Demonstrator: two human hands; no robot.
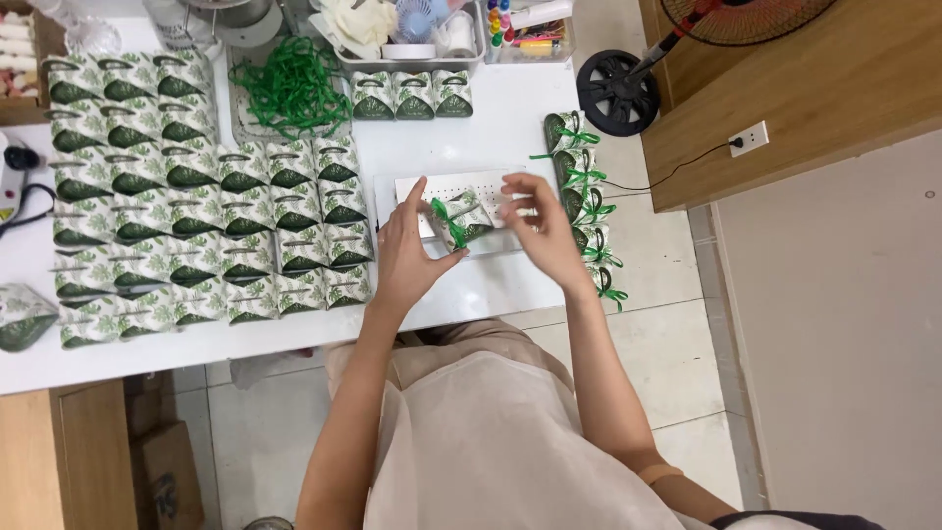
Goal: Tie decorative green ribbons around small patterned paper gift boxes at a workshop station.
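A small white gift box with green leaf print (469, 218) sits between my two hands, above a white perforated board (412, 186) on the white table (510, 108). A green ribbon (446, 220) is wrapped on the box. My left hand (407, 253) holds the box's left side and pinches the ribbon. From the right, my right hand (542, 224) touches the box with its fingertips.
Many matching leaf-print boxes (196, 206) lie in rows on the left of the table. Several ribboned boxes (584, 196) line the right edge. A heap of green ribbon (289, 88) and a tray of supplies (412, 29) are at the back. A fan base (616, 93) stands on the floor at right.
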